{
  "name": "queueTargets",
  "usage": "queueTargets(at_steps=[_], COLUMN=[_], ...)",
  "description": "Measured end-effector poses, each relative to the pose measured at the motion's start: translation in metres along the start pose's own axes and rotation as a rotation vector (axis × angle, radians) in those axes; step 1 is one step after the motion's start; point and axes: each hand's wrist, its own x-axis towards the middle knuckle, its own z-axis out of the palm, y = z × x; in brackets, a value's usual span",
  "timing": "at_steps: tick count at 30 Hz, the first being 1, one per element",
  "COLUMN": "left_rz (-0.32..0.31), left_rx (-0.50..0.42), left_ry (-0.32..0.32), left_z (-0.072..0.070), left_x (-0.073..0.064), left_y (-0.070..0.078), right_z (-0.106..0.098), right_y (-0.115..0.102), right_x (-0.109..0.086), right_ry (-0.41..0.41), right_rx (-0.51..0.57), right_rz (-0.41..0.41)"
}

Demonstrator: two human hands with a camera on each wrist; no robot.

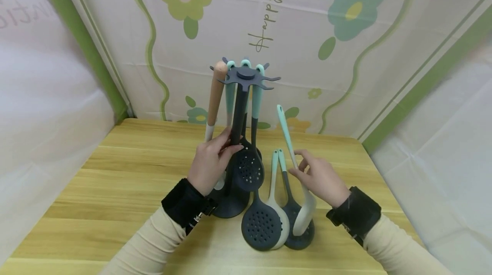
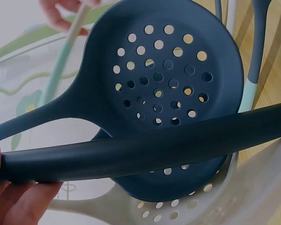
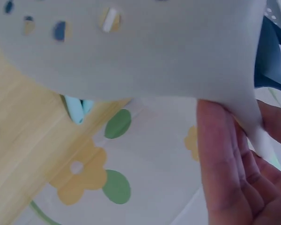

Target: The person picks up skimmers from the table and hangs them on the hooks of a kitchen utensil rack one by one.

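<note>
My left hand (image 1: 209, 162) grips the dark upright pole (image 1: 239, 117) of a rotating-style utensil stand with a hooked top (image 1: 245, 75) and a round base (image 1: 230, 206). A dark skimmer (image 2: 164, 70) hangs close by that hand, with other mint-handled utensils on the hooks. A utensil with a wooden handle (image 1: 216, 91) stands left of the pole. My right hand (image 1: 319, 179) pinches a white skimmer (image 3: 145, 51) by its neck, its head down and its mint handle (image 1: 284, 123) up. That skimmer's head appears edge-on in the head view.
On the wooden table (image 1: 115, 189), right of the stand, lie a dark skimmer (image 1: 261, 226), a partly covered white utensil (image 1: 283, 223) and another dark utensil (image 1: 294, 211). Patterned fabric walls (image 1: 238, 19) enclose the back and sides.
</note>
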Motion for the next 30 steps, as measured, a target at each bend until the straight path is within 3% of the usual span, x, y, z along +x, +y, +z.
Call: queueTargets(at_steps=[9, 30], left_rz=[-0.009, 0.021], left_rx=[0.026, 0.066], left_ry=[0.028, 0.079], left_z=[0.003, 0.008], left_x=[0.0, 0.0], left_y=[0.001, 0.0], right_z=[-0.006, -0.014], right_y=[-0.018, -0.047], right_x=[-0.006, -0.012], right_ry=[0.084, 0.148], right_rx=[0.052, 0.198], right_rz=[-0.094, -0.163])
